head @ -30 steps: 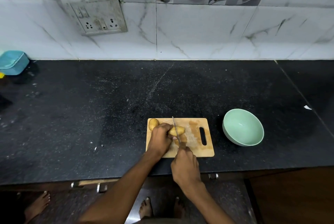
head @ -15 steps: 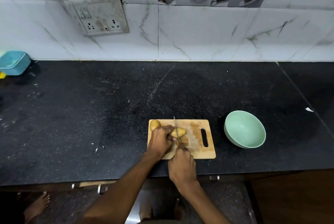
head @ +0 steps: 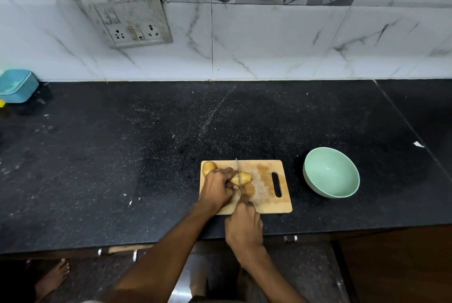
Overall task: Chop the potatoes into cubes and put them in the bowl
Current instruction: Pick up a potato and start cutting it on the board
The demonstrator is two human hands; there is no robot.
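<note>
Now the potato (head: pixel 244 177) lies on the wooden cutting board (head: pixel 269 202), pinned by the left hand (head: pixel 217 186), fingers curled over it. Across it sits the knife (head: pixel 238 175), its handle gripped by the right hand (head: pixel 244 225). Another potato (head: pixel 209 167) occupies the board's far left corner; the green bowl (head: pixel 331 175) stands right, apart.

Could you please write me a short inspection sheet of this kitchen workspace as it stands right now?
Surface: black speckled countertop, pale specks scattered on it.
Job's things: wooden cutting board; one potato under the knife, a whole second potato at the board's far left corner; green bowl right of the board, empty.
Clutter: blue container far left; white scrap far right.
Grippers: left hand steadies the potato; right hand grips the knife.
Cables: nothing seen.
Surroundings: marble-look tiled wall, loose socket plate.
</note>
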